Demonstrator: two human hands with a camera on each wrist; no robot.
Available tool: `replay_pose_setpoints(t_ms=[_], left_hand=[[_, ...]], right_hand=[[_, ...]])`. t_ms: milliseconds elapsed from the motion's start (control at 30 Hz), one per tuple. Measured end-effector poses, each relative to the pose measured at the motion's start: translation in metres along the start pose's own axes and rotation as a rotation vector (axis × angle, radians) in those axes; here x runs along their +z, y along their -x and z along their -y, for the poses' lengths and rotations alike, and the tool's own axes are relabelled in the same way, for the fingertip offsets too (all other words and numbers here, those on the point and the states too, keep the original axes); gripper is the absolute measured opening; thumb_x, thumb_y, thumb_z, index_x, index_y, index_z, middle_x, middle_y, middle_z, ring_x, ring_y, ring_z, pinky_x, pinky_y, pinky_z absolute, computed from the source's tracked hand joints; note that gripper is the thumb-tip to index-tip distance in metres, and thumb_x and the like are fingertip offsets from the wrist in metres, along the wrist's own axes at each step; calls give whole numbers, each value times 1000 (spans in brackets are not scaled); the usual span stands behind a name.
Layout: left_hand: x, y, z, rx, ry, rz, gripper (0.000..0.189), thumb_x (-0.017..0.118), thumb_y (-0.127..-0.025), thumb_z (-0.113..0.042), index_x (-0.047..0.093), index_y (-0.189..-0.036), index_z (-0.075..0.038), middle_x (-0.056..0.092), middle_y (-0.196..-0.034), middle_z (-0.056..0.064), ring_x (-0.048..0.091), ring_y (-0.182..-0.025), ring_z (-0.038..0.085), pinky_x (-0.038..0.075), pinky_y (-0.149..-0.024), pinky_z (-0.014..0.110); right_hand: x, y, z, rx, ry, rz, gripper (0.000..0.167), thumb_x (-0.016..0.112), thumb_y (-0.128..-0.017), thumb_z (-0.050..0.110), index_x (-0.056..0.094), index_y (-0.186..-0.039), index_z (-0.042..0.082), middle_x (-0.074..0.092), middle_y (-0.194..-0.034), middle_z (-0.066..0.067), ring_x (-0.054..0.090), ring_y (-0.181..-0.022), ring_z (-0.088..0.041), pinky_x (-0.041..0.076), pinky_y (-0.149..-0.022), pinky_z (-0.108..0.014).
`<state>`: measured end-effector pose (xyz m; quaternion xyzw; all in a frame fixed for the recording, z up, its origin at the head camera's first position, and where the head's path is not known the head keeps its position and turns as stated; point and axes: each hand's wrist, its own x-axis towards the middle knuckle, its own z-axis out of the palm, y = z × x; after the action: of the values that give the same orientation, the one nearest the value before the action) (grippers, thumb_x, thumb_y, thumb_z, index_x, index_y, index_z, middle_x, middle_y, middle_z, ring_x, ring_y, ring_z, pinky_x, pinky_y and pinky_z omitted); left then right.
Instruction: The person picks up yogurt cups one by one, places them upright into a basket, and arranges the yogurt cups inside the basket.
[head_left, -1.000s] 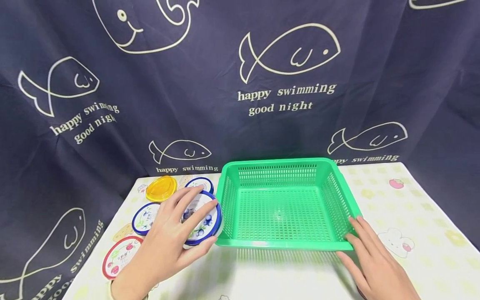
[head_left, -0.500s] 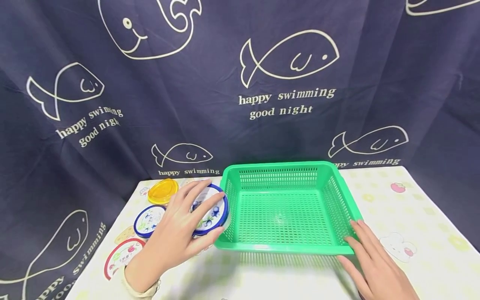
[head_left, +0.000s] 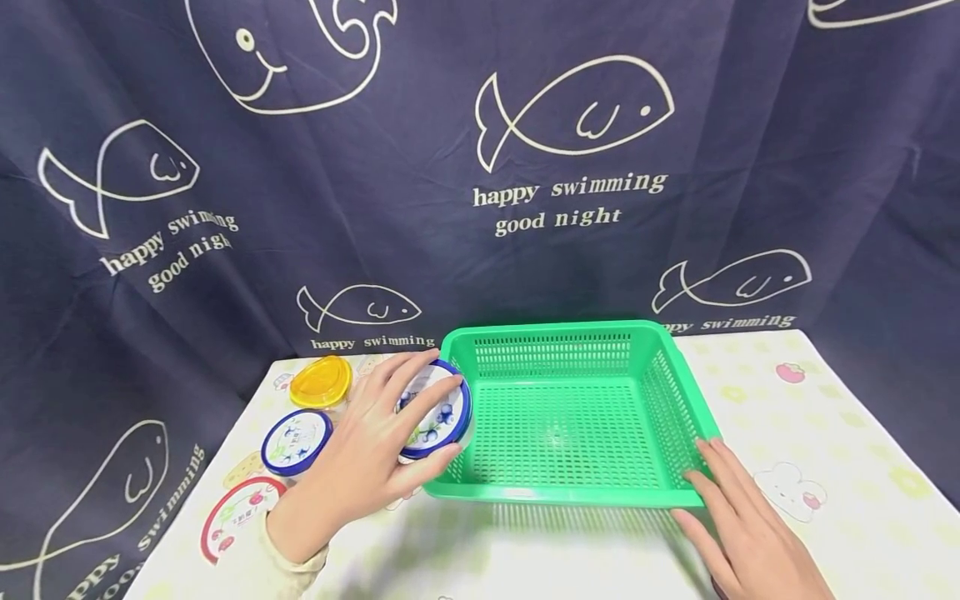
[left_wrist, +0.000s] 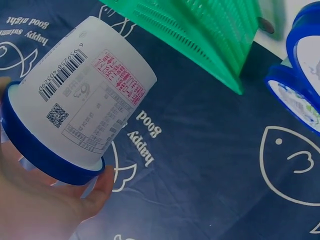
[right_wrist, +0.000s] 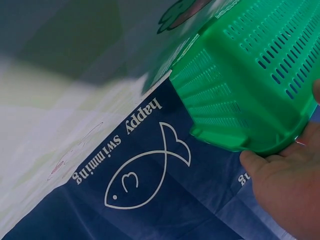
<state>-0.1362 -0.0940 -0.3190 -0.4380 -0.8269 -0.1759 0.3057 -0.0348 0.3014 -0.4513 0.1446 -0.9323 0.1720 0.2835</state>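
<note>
My left hand (head_left: 367, 446) holds a white tub (left_wrist: 92, 95) by its blue-rimmed lid (head_left: 441, 414), printed with blueberries. Thumb and fingers spread round the lid's edge. The tub is lifted beside the left rim of a green plastic basket (head_left: 562, 497), overlapping that rim in the head view. My right hand (head_left: 753, 525) grips the basket's near right corner, fingers over the rim and thumb outside. No item shows inside the basket. To the left stand another blue-lidded tub (head_left: 297, 442), a red-lidded tub (head_left: 238, 517) partly behind my sleeve, and a yellow lid or container (head_left: 321, 381).
Two blue-lidded tubs show at the right edge of the left wrist view, the nearer one a blue lid (left_wrist: 305, 55). A patterned cloth covers the table (head_left: 847, 417). Behind it hangs a dark blue fish-print curtain (head_left: 570, 275).
My left hand has moved right and slightly away from me with the tub, from beside the basket to its left rim. The right hand stays on the basket corner.
</note>
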Motion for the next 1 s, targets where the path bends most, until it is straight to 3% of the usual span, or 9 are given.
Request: replay_pose_setpoints(t_ms=[633,1000], left_hand=[[36,-6,18,-60,-4,109,57,55,-94,-58,55,-140,-25,43,-152,6,37,-138,31,33,-109,56],[55,-14,29,-57,-18,162,59,58,-93,-57,54,-141,-23,45,-149,8,38,-138,34,30,-112,54]], right_hand=[[-1,2,0,0,-1,11,46,75,-86,30,63,-121,2,41,-153,-11,24,-149,-22,6,-117,-15],[-2,1,0,8,3,11,46,75,-86,30,63,-121,4,41,-153,-11,22,-150,-20,5,-116,-13]])
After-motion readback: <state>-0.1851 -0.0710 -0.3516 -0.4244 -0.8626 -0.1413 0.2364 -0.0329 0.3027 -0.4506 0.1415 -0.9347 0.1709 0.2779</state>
